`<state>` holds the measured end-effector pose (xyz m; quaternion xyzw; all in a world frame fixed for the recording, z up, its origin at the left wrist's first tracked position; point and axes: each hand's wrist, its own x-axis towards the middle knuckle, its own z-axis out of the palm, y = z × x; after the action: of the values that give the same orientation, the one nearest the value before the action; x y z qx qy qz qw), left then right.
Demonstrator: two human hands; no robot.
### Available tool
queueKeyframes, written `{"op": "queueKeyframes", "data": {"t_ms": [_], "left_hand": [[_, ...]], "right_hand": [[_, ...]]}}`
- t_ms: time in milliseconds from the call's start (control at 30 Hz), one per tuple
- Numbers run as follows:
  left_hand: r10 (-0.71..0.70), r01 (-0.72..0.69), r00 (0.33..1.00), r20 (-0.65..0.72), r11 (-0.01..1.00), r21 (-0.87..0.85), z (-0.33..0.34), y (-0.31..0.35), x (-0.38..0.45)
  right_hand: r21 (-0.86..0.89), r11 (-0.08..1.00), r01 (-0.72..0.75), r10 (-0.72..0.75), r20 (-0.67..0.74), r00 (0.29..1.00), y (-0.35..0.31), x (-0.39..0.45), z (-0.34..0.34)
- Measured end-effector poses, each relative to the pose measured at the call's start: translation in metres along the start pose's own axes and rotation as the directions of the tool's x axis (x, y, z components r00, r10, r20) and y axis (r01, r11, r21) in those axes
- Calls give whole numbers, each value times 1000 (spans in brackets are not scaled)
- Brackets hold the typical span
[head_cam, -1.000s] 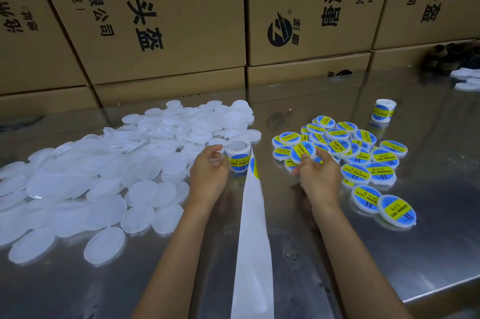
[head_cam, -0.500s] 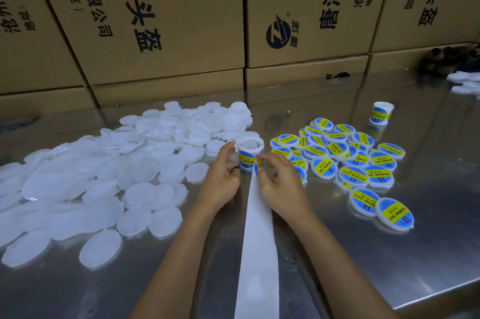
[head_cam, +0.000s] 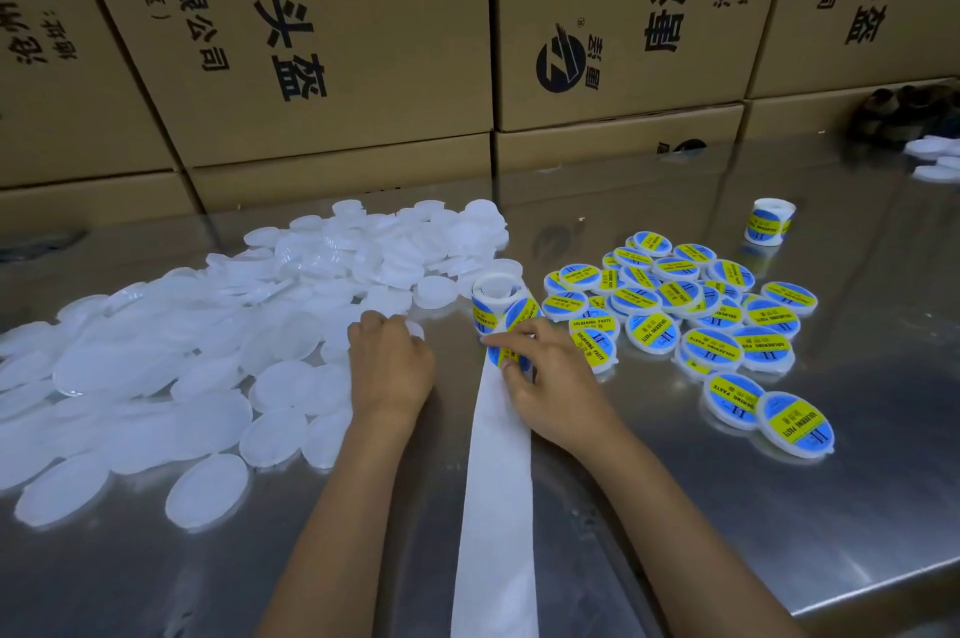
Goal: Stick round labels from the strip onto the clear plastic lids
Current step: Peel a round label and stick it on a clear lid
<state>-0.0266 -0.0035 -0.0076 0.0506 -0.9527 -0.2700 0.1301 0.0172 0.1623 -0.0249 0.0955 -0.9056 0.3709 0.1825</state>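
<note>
Peeling a round label off the strip on a steel worktop point(head_cam: 779, 507).

Right hand point(head_cam: 550, 388) pinching a blue-and-yellow label point(head_cam: 501, 356) at the near end of the roll point(head_cam: 496, 305), over the white backing strip point(head_cam: 496, 507) trailing toward the camera. Left hand point(head_cam: 389, 367) curled, fingertips on a clear lid point(head_cam: 415, 328) at the edge of the plain lid heap point(head_cam: 208, 351). Labelled lids point(head_cam: 691, 315) piled to the right; a second roll point(head_cam: 769, 222) beyond; cardboard boxes point(head_cam: 337, 40) behind.
</note>
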Motion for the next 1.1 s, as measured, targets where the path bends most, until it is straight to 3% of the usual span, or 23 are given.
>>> {"op": "queueKeyframes", "data": {"t_ms": [200, 467, 600, 700, 767, 867, 1000, 1100], "left_hand": [[-4, 4, 1000, 30, 1000, -6, -1, -6, 5], [32, -28, 978, 205, 999, -21, -3, -7, 9], [-12, 61, 983, 185, 964, -260, -7, -5, 8], [-50, 80, 994, 93, 932, -353, -13, 0, 6], [-67, 92, 995, 71, 874, -477, -18, 5, 5], [-49, 159, 984, 170, 669, -726, -24, 12, 1], [127, 221, 941, 313, 471, -854, -23, 23, -7], [155, 260, 922, 355, 429, -865, -14, 28, -11]], "right_hand": [[9, 1000, 17, -17, 15, 1000, -1, -2, -2], [9, 998, -60, 60, -14, 998, 2, -1, -2], [16, 996, -90, 90, -8, 996, 3, -1, -2], [17, 992, -123, 123, -8, 992, 5, -2, -2], [2, 991, -133, 133, -9, 991, 6, -2, -3], [-13, 992, -128, 128, -11, 992, 6, -1, -2], [-13, 996, -88, 87, -36, 996, 6, -1, -3], [10, 998, -70, 70, -28, 997, 4, -3, -4]]}}
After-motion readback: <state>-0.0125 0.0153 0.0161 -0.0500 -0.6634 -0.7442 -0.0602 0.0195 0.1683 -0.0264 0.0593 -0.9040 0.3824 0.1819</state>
